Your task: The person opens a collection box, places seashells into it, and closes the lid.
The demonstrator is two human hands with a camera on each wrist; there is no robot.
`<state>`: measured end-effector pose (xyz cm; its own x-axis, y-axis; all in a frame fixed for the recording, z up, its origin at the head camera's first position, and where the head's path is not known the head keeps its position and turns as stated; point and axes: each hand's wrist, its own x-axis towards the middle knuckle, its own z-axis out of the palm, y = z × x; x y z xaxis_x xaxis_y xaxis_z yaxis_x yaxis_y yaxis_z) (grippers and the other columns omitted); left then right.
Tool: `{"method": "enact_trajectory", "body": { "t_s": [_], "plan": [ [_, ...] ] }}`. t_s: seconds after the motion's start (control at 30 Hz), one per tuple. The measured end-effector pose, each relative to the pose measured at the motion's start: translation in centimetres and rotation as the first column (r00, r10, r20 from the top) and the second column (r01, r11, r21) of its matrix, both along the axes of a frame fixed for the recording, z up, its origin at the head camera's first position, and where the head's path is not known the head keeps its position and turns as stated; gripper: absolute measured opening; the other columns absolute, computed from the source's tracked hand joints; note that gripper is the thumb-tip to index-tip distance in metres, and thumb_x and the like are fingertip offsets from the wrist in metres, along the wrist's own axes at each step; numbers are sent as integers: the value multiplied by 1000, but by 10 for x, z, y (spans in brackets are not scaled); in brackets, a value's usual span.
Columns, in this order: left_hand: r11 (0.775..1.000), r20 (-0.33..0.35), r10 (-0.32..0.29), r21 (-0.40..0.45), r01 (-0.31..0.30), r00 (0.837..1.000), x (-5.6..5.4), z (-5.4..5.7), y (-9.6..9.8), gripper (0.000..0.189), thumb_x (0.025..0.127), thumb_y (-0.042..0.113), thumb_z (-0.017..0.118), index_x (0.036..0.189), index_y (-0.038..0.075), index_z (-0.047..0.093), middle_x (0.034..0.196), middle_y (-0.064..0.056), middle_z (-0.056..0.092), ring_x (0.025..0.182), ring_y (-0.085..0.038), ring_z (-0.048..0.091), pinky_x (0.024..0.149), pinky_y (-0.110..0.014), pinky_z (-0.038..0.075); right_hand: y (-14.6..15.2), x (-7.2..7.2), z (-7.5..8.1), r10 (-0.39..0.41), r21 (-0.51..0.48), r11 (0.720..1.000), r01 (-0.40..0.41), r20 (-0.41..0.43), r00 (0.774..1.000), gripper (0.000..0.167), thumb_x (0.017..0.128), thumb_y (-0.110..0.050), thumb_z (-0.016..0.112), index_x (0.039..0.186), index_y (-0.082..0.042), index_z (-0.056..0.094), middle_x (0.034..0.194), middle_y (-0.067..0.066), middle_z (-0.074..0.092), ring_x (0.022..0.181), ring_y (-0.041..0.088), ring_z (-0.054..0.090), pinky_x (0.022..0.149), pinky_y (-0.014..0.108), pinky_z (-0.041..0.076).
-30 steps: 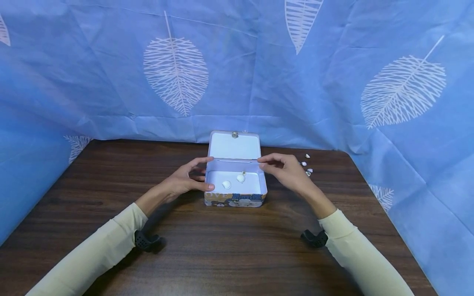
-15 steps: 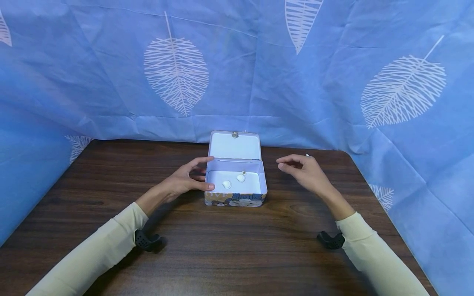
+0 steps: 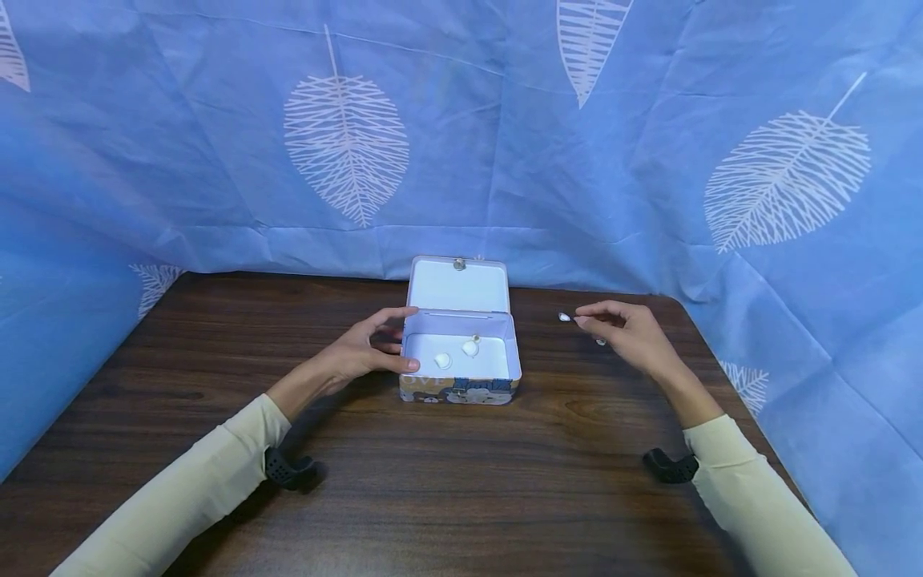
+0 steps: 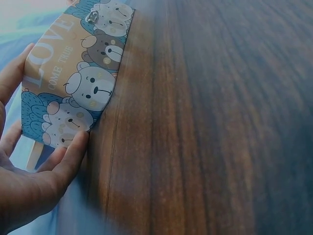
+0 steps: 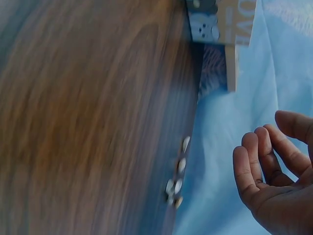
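In the head view a small tin box (image 3: 457, 391) stands with its hinged lid (image 3: 459, 288) raised; bears and the word LOVE decorate its front. Inside lie a white seashell (image 3: 442, 361) and another seashell (image 3: 470, 348) with a tiny piece beside it. My left hand (image 3: 346, 353) grips the box's left end, thumb at the front corner, forefinger at the rear one. My right hand (image 3: 630, 335) hovers right of the box, fingers loosely bent and holding nothing in the right wrist view. Below it are several small seashells (image 5: 178, 183), partly hidden by the hand in the head view.
A dark wooden table (image 3: 461, 497) carries everything. Blue cloth (image 3: 505, 144) with white leaf patterns hangs behind and on both sides. A black band (image 3: 288, 470) sits under each cuff.
My right hand has moved from the box's right rim to the right, over the loose seashells, uncovering one. My left hand and the box stay put.
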<state>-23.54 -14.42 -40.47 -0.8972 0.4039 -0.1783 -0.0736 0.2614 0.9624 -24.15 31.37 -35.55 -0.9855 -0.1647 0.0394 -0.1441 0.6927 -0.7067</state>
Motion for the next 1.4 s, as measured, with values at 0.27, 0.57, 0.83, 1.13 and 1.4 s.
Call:
{"method": "enact_trajectory", "body": {
  "t_s": [0.27,0.57,0.83,1.13,1.4],
  "plan": [
    [1000,7,2,4,-2,1000,-1,0,2,96,94,17,94,174,33,43,173,-24,39,156,-46,52,124,-59,50,33,-11,-9,-49,-20,999,50,43,998,52,116,-40,67,153,-3,69,162,23,63,106,-5,73,107,47,64],
    [1000,8,2,3,-2,1000,-2,0,4,96,95,18,94,174,33,43,173,-23,38,156,-46,51,125,-60,50,61,-21,-25,-68,-26,997,69,41,997,51,113,-32,72,150,4,68,147,26,72,98,-14,68,92,21,64],
    [1000,0,-4,-6,4,1000,-2,0,4,96,95,19,94,174,33,43,172,-23,38,157,-47,51,124,-60,50,81,-34,-31,-49,-45,997,54,116,992,55,109,-26,79,150,8,66,119,-3,84,96,-10,71,88,21,64],
    [1000,5,-27,-3,27,1000,-4,-3,2,96,95,19,93,175,34,41,175,-22,36,159,-46,49,125,-60,51,90,-49,-36,-1,68,998,-13,207,978,61,106,-31,82,154,4,65,141,22,76,100,-6,69,88,23,60],
    [1000,4,-25,-11,25,1000,-1,-2,-2,97,96,21,93,175,34,40,176,-23,35,159,-47,48,125,-61,50,96,-63,-40,57,89,993,-80,238,970,54,107,-34,82,149,-2,71,132,14,79,106,5,71,91,26,59]
  ]
}}
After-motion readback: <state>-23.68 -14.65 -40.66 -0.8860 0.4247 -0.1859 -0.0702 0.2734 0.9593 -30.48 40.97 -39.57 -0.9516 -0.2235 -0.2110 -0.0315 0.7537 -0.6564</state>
